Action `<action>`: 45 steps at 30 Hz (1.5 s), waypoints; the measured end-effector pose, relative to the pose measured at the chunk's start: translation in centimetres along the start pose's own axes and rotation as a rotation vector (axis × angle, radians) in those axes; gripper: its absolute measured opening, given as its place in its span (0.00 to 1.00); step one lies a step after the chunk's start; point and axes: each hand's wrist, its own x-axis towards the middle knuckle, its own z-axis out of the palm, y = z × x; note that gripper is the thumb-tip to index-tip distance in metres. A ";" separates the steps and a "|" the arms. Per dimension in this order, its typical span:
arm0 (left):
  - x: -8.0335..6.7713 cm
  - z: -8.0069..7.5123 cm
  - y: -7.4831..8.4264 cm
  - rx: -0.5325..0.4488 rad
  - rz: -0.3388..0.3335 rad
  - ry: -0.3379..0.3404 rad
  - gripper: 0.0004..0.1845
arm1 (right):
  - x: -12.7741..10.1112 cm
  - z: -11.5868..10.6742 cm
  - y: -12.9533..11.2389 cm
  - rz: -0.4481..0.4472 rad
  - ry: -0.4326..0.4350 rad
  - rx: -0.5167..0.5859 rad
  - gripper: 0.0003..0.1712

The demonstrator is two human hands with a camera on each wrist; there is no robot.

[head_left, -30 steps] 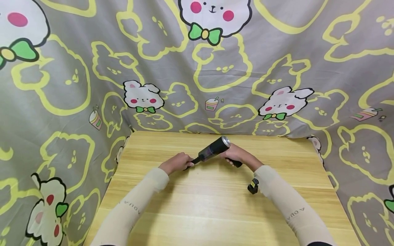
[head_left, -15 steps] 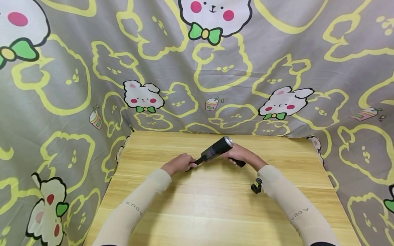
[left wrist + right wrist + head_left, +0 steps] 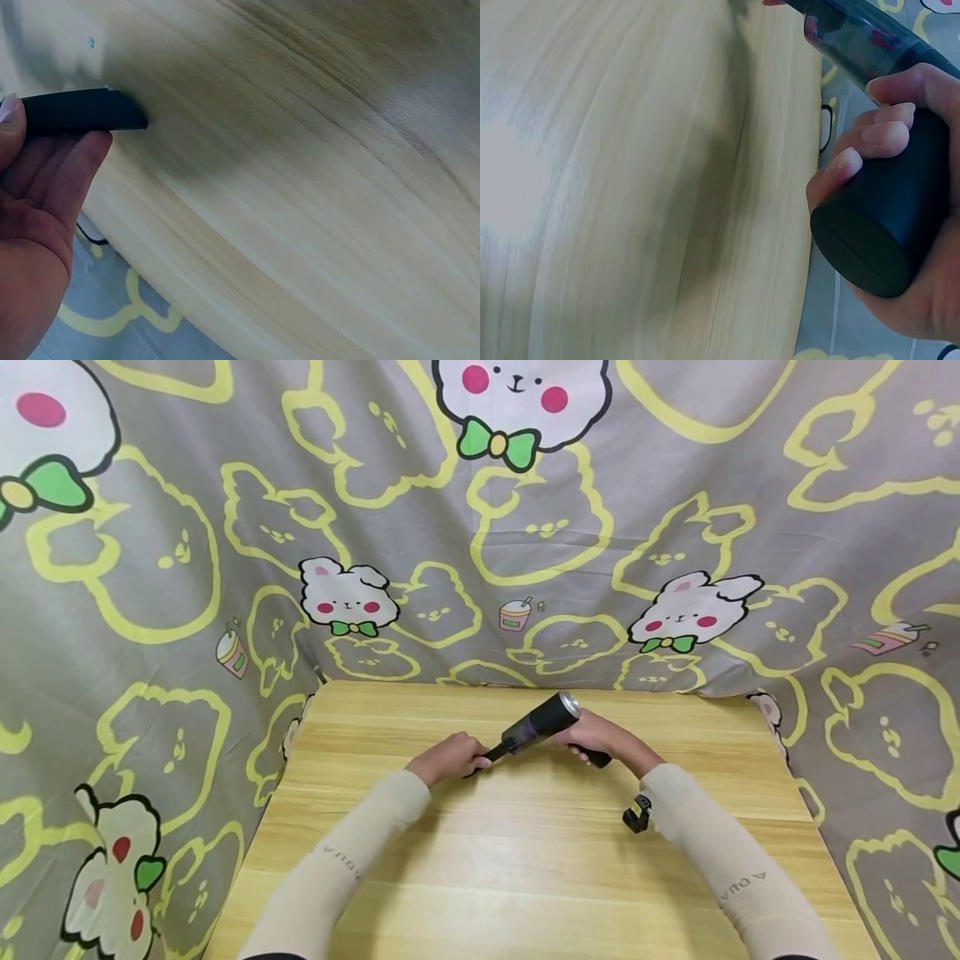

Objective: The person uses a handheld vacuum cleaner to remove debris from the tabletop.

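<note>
A black handheld vacuum cleaner (image 3: 546,717) with a silver end cap and a see-through dust cup (image 3: 870,37) is held at a slant above the far part of the table. My right hand (image 3: 606,739) grips its thick black handle (image 3: 900,202), fingers curled round it. Toward the other end, my left hand (image 3: 452,757) pinches the flat black nozzle (image 3: 82,111) between thumb and fingers. The nozzle's slanted tip points down close over the wood, near a tiny blue bit (image 3: 91,43). Dark and reddish patches show in the dust cup.
The light wooden table (image 3: 510,877) fills the lower middle. A grey curtain (image 3: 420,635) with yellow outlines and cartoon rabbits hangs behind it and on both sides. A black wrist camera (image 3: 637,814) sticks out from my right sleeve.
Both hands have moved a little to the right together, carrying the vacuum cleaner at about the same slant. Their grip on the handle and nozzle looks unchanged.
</note>
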 end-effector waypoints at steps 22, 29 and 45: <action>2.3 0.4 1.6 -0.012 -0.041 -0.042 0.16 | -1.8 -1.5 1.6 0.028 0.045 0.018 0.10; 2.5 0.5 2.1 0.012 -0.019 -0.040 0.16 | -2.3 -1.7 1.9 0.007 0.024 0.026 0.07; 3.5 1.3 3.2 0.059 0.039 -0.038 0.16 | -4.2 -1.9 3.5 0.013 0.041 0.031 0.10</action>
